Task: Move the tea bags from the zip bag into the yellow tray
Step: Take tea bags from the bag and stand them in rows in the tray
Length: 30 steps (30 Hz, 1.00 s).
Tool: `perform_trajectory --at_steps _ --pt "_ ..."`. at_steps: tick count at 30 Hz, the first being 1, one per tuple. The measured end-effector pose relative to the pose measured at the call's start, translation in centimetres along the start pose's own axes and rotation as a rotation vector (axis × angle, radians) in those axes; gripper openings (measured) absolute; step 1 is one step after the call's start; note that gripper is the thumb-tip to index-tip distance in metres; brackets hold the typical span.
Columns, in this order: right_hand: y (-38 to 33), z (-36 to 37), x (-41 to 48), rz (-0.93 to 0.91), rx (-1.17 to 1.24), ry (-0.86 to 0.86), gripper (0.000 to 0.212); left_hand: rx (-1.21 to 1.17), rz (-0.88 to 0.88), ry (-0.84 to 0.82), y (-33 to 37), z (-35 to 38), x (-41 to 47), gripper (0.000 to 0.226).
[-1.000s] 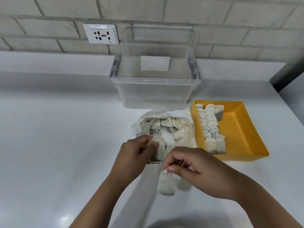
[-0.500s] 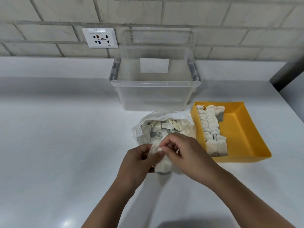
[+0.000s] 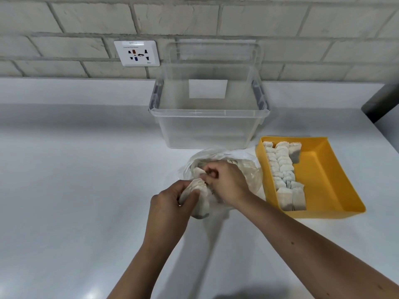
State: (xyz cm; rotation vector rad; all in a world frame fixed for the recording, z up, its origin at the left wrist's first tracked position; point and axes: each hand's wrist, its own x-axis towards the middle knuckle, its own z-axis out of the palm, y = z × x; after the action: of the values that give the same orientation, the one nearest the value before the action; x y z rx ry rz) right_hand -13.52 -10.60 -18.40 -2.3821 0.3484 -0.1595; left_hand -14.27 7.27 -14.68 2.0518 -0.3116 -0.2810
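While the left hand [image 3: 170, 205] grips a clump of tea bags [image 3: 201, 208] at the near edge of the zip bag [image 3: 252, 178], the right hand [image 3: 226, 182] reaches into it and pinches one tea bag [image 3: 197, 171]. A row of bags [image 3: 280, 169] lines the left wall of the tray [image 3: 328, 169], just right of the zip bag.

no legible text; socket label [image 3: 136, 42] blurred

The right hand [image 3: 224, 182] covers much of the zip bag [image 3: 252, 175] (frame centre); the socket label [image 3: 136, 43] is too small to read.
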Motion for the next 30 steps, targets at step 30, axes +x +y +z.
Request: perform_trajectory --at_steps 30 --pt "13.0 -18.4 -4.1 0.292 -0.349 0.178 0.017 -0.260 0.022 -0.213 9.5 12.5 1.4 0.008"
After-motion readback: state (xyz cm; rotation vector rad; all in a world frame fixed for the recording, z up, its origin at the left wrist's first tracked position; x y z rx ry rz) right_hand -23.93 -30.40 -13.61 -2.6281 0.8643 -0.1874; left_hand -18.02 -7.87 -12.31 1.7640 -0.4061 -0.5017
